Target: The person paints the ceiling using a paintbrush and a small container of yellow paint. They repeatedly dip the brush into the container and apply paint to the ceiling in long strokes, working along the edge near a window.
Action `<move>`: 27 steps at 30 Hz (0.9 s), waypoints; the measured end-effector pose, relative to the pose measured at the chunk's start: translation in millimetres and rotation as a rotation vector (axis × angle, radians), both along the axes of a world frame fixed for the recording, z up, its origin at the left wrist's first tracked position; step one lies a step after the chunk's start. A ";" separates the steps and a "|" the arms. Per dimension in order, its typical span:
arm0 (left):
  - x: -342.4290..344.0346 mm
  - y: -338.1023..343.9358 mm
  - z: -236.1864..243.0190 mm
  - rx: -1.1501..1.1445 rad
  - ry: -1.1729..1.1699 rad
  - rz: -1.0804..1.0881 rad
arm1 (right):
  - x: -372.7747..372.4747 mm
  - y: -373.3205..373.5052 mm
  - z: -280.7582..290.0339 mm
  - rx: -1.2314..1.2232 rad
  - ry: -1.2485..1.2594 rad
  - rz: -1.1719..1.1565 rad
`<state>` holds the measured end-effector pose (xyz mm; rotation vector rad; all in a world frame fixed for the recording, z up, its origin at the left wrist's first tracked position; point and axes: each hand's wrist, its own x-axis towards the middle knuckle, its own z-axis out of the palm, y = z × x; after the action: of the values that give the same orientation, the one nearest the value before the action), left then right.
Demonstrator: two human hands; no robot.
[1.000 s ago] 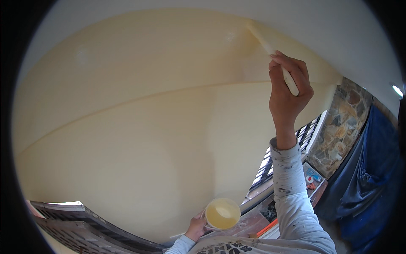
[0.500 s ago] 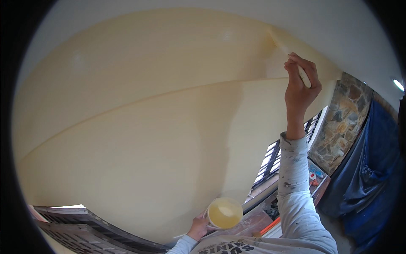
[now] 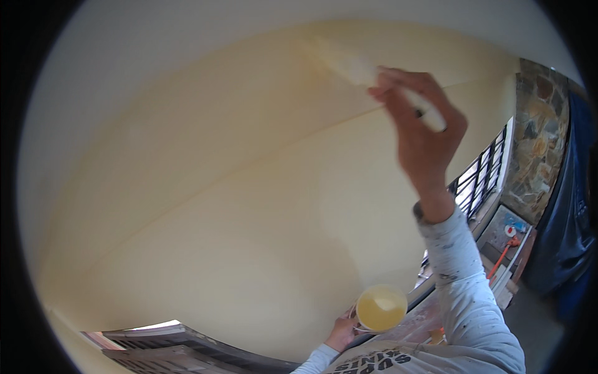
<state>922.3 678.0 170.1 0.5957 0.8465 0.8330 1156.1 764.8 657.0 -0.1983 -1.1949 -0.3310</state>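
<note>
Cream wall (image 3: 249, 237) overhead | right hand (image 3: 423, 137) fingers clamped on paintbrush (image 3: 374, 78) | left hand (image 3: 342, 330) gripped paint cup (image 3: 380, 307)

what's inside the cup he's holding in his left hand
The cup in the left hand holds pale yellow paint, its surface open to view. How deep it goes cannot be seen, since the cup's wall hides it.

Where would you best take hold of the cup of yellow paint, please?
Grip the paint cup around its side wall below the rim, coming from underneath as the left hand does. It stands upright, open-topped and full of liquid, so wrapping its wall keeps it level.
</note>
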 end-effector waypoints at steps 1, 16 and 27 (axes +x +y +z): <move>-0.4 -2.8 4.4 -0.007 -0.022 0.005 | 13.5 8.1 -0.7 -0.046 0.082 0.155; -15.6 4.5 -43.6 -0.008 0.041 0.081 | -93.4 -27.1 1.0 0.119 -0.069 -0.107; -13.0 -1.3 -12.9 -0.029 0.000 0.043 | 82.2 23.1 -1.2 -0.199 0.268 0.229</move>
<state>909.3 676.7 157.1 0.5531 0.8724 0.8586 1238.3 788.0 655.8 -0.2668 -0.9723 0.0160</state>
